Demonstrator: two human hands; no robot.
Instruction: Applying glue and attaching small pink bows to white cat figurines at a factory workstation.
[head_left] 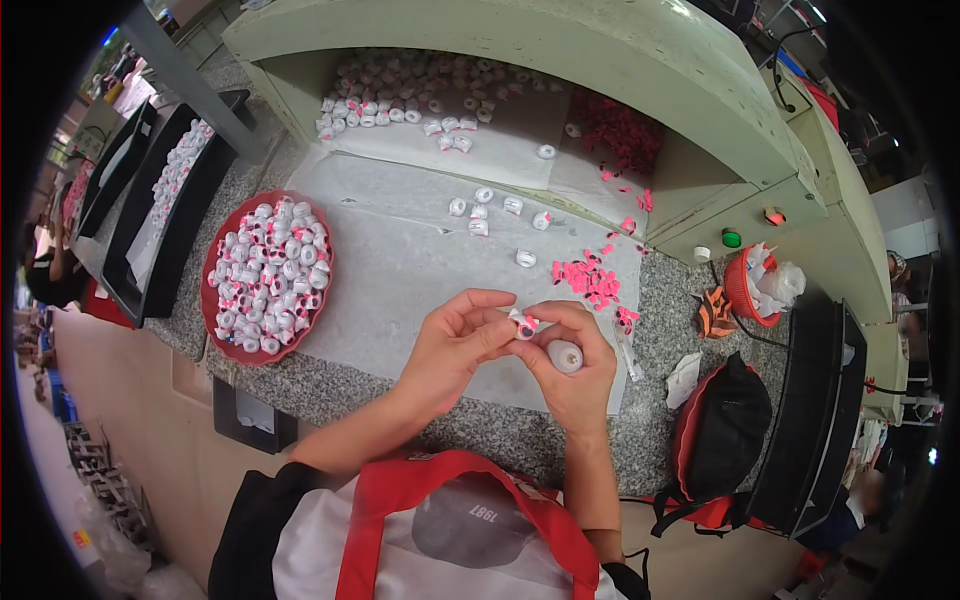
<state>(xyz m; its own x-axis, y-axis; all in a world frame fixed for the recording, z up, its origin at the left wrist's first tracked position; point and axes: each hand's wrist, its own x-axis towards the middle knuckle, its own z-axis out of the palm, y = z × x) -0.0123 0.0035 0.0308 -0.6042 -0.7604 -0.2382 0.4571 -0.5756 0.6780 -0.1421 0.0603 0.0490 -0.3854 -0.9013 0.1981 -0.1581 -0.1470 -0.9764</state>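
Note:
My left hand (452, 352) and my right hand (580, 385) meet over the near part of the white sheet. Pinched between their fingertips is a small white piece with pink and dark parts (526, 326). A small whitish bottle with a narrow tip (566, 357) is also tucked in my right hand, its tip facing up. Beyond my right hand lies a loose pile of small bright pink pieces (592, 282). Several white rounded pieces (480, 226) stand apart on the sheet ahead of my hands.
To the left, a red scalloped tray (207, 300) is heaped with white-and-pink pieces. A pale green cabinet (500, 30) overhangs the back, with more white and pink pieces under it. At right are a red basket (735, 285), a black bag (738, 425) and a black tray (815, 420).

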